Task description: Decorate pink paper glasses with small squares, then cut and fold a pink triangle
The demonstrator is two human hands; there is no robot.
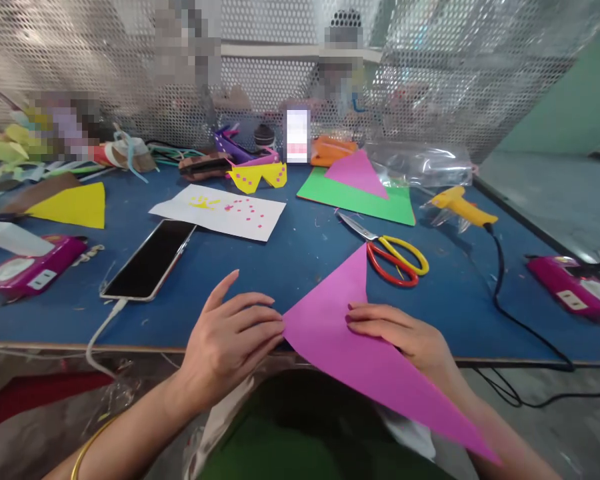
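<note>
A sheet of magenta paper [340, 333] with pointed corners lies at the front edge of the table, and its long right tip reaches over my right forearm. My right hand [415, 337] holds the sheet, two fingers on top and the rest partly hidden under it. At the sheet's left corner, the fingertips of my left hand [240, 330] touch the edge; its fingers are stretched out and the thumb is raised apart. Scissors [375, 237] with one red and one yellow handle lie just beyond the sheet, blades slightly apart.
Behind are a white sheet with drawings [220, 210], a yellow paper mask [260, 179] and green paper [355, 200]. A phone [153, 260] lies left with its cable. To the right are a yellow glue gun [463, 205] and a magenta power strip [575, 287]. Perforated metal [260, 80] stands behind.
</note>
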